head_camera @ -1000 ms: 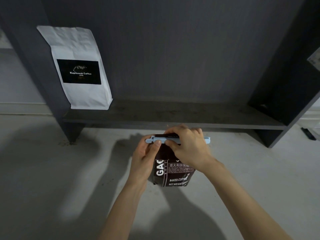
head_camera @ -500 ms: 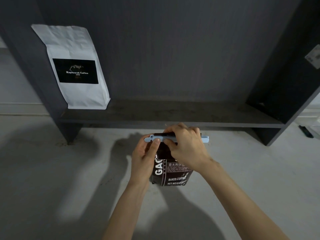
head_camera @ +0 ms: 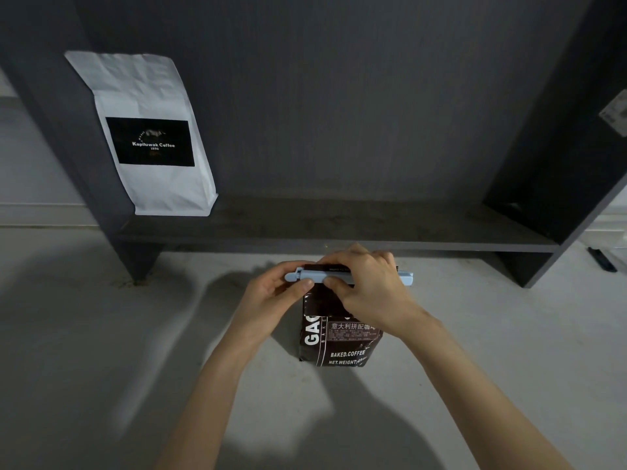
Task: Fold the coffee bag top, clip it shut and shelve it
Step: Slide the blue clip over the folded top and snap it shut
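Observation:
A dark brown coffee bag [head_camera: 339,344] with white lettering stands upright on the pale floor, just in front of the shelf. A long light-blue clip [head_camera: 314,275] lies across its folded top, both ends sticking out past my hands. My left hand [head_camera: 271,300] pinches the clip's left end, thumb in front. My right hand [head_camera: 369,293] covers the clip's middle and right part, fingers curled over the bag top. How far the clip is closed is hidden under my right hand.
A dark grey shelf unit [head_camera: 339,232] stands right behind the bag, its low board at floor height. A white coffee bag [head_camera: 152,130] with a black label leans at the shelf's left end. A small dark object [head_camera: 602,259] lies on the floor, far right.
Both hands stay on the clip and bag top in nearly the same grip. The bag has barely moved; the view has shifted slightly.

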Demonstrator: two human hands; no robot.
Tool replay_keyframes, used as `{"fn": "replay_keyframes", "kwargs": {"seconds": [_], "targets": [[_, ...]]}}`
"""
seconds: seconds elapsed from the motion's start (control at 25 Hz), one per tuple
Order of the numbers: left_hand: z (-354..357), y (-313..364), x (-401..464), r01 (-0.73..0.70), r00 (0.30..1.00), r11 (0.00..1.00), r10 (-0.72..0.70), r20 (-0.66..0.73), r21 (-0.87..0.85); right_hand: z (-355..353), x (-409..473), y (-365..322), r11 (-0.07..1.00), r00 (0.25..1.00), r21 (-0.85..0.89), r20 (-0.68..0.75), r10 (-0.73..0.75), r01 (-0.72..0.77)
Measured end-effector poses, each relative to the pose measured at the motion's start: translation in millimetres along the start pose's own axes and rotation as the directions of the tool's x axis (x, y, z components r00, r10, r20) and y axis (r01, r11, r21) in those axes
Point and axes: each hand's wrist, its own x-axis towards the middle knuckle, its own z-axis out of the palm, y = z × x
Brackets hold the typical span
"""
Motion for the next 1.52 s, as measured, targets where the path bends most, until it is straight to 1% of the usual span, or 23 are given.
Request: {"fn": "replay_keyframes", "kwargs": {"seconds": [0.16, 0.44, 0.6, 0.76, 1.0, 1.12, 1.28, 1.44, 1.52], "targets": [[-0.1, 3.9, 0.2, -0.030, 0.999, 0.999, 0.030, 0.023, 0.024, 1.0, -0.5, 0.3, 1.000, 1.000, -0.023, 0.007, -0.015, 0.015], [0.6, 5.2, -0.9, -0.052, 0.998, 0.997, 0.053, -0.024, 0.056, 4.2, -3.5, -4.1, 0.998, 0.999, -0.061, -0.021, -0.032, 0.031], [4.3, 2.2, -3.4, -0.052, 0.994, 0.998, 0.054, -0.092, 0.030, 7.3, -4.9, -6.1, 0.997, 0.998, -0.075, -0.054, -0.021, 0.017], [5.7, -1.8, -3.7, 0.015, 0.982, 0.999, -0.022, -0.188, -0.040, 9.4, -3.4, -7.4, 0.997, 0.998, -0.082, -0.067, -0.015, 0.010], [11.7, 0.6, -6.4, 0.016, 0.972, 0.997, -0.034, -0.233, -0.078, 8.1, -4.0, -6.6, 0.997, 0.999, -0.072, -0.050, -0.011, 0.007], [11.9, 1.0, -7.4, 0.013, 0.975, 0.996, -0.031, -0.219, -0.085, 7.4, -2.9, -4.8, 0.997, 1.000, -0.075, -0.022, -0.015, 0.013], [7.4, 3.7, -7.6, 0.011, 0.980, 0.998, -0.023, -0.199, -0.061, 3.6, 5.1, -9.0, 0.997, 0.997, -0.062, 0.061, -0.045, 0.048], [2.1, 5.6, -8.0, 0.009, 0.991, 1.000, -0.010, -0.136, -0.013, -1.8, 10.1, -11.7, 0.996, 0.989, -0.047, 0.133, -0.070, 0.077], [-0.9, 5.9, -8.5, -0.002, 0.995, 1.000, 0.001, -0.100, -0.003, -1.7, 10.1, -13.0, 0.996, 0.988, -0.055, 0.142, -0.068, 0.076]]}}
